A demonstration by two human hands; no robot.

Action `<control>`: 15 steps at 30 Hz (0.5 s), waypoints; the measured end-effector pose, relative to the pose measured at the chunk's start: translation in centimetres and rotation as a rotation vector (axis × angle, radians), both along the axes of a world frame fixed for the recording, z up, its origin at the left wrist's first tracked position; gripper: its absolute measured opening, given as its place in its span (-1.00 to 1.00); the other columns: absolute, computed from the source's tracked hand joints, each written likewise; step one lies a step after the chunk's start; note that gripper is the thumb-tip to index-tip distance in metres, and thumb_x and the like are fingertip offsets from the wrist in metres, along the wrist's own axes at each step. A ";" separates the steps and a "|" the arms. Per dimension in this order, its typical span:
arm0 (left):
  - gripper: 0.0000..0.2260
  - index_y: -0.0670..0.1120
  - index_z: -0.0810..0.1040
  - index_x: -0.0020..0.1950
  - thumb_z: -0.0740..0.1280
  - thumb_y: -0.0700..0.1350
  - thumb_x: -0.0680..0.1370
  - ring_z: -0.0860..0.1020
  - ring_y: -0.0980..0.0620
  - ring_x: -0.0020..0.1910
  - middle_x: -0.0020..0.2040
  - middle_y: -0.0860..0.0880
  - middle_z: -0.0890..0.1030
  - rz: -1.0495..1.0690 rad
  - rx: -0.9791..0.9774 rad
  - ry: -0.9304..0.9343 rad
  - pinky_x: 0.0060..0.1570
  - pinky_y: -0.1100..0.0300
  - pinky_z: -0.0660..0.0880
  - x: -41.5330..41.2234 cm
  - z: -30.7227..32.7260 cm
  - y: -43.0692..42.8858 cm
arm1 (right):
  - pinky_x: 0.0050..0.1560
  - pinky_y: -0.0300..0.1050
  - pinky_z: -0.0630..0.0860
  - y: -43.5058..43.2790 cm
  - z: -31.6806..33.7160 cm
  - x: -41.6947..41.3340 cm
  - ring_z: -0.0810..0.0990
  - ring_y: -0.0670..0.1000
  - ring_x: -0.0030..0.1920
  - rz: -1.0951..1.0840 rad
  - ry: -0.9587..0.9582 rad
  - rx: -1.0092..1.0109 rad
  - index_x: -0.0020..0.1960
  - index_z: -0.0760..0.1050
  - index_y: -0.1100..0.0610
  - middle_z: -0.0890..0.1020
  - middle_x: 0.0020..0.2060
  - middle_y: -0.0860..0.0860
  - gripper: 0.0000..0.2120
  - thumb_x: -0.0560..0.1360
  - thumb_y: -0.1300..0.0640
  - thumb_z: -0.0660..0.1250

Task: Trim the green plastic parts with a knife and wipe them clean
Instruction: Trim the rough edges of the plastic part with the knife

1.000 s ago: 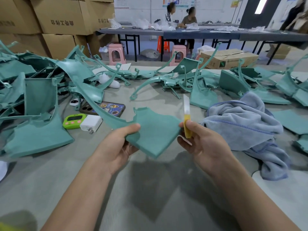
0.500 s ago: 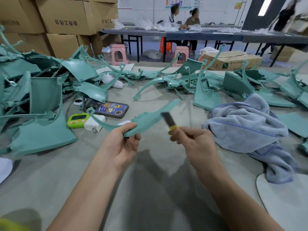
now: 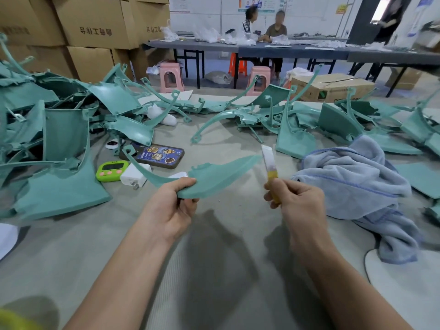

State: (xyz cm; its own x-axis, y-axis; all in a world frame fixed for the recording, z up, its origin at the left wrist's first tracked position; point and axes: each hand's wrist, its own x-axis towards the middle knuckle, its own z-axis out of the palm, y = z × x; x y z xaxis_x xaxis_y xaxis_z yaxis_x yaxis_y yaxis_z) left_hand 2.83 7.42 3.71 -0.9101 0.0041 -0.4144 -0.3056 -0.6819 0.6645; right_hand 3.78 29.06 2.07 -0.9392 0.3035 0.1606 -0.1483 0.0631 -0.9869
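My left grip, clamped on the part, had tipped it edge-on; the knife, clamped in my right grip, stood clear, trimming likely paused.

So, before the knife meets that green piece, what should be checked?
1. Left hand grips the green plastic part: ok.
2. Right hand holds the knife by its yellow handle, blade pointing up: ok.
3. Left hand away from the blade: ok, it holds the part's opposite end.
4. Blade touching the part's tip: cannot tell.
5. Blue towel close for wiping: ok, it lies beside the right hand.
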 end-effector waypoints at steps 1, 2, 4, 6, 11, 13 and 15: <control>-0.84 -0.18 0.50 0.14 0.26 -0.32 0.59 0.47 0.13 -0.62 -0.39 -0.06 0.61 0.006 0.002 0.004 -0.66 0.41 0.39 0.0 0.0 0.1 | -0.32 -0.27 0.47 0.3 0.2 0.0 0.54 -0.06 -0.39 0.026 0.025 -0.023 -0.25 0.71 0.12 0.69 -0.39 0.09 -0.78 0.55 0.23 0.40; -0.83 -0.18 0.50 0.15 0.26 -0.32 0.59 0.48 0.12 -0.62 -0.38 -0.07 0.63 0.015 -0.003 0.004 -0.66 0.41 0.40 0.0 0.0 0.2 | -0.31 -0.27 0.48 0.3 0.4 0.1 0.55 -0.06 -0.38 0.109 0.072 -0.034 -0.24 0.72 0.14 0.69 -0.39 0.10 -0.80 0.54 0.25 0.41; -0.88 -0.18 0.51 0.08 0.27 -0.32 0.58 0.49 0.13 -0.63 -0.41 -0.07 0.63 0.032 -0.025 -0.004 -0.66 0.40 0.40 -0.1 0.0 0.4 | -0.30 -0.21 0.51 -0.4 0.8 0.8 0.57 -0.05 -0.36 0.371 0.154 0.030 -0.25 0.72 0.15 0.69 -0.37 0.12 -0.85 0.47 0.23 0.43; -0.94 -0.18 0.52 -0.02 0.29 -0.31 0.57 0.48 0.13 -0.64 -0.42 -0.06 0.62 0.033 -0.017 -0.016 -0.67 0.40 0.39 0.0 0.0 0.5 | -0.29 0.01 0.53 -1.5 0.6 1.4 0.57 0.06 -0.35 0.569 0.132 0.201 -0.24 0.72 0.14 0.69 -0.36 0.14 -0.85 0.43 0.11 0.44; -0.94 -0.22 0.54 -0.05 0.29 -0.30 0.59 0.47 0.12 -0.64 -0.44 -0.07 0.61 0.030 -0.043 -0.065 -0.69 0.38 0.39 0.0 -0.1 0.5 | -0.26 0.02 0.55 0.0 -0.1 -0.1 0.54 -0.03 -0.42 0.084 -0.025 0.206 -0.29 0.72 0.05 0.69 -0.42 0.02 -0.82 0.49 0.14 0.46; -0.95 -0.21 0.54 -0.03 0.29 -0.30 0.59 0.47 0.12 -0.64 -0.43 -0.07 0.61 0.050 -0.032 -0.061 -0.69 0.38 0.39 0.0 -0.1 0.4 | -0.22 0.07 0.60 1.6 0.2 -0.6 0.54 -0.03 -0.41 -0.060 -0.028 0.291 -0.32 0.70 0.05 0.69 -0.42 -0.02 -0.78 0.50 0.14 0.46; -0.95 -0.20 0.53 -0.04 0.30 -0.30 0.59 0.48 0.12 -0.63 -0.45 -0.06 0.60 0.066 -0.043 -0.062 -0.68 0.39 0.38 -0.2 0.0 0.5 | -0.30 -0.06 0.58 1.6 0.8 -0.2 0.55 -0.05 -0.41 0.154 0.087 0.199 -0.28 0.72 0.05 0.69 -0.41 0.03 -0.82 0.49 0.18 0.45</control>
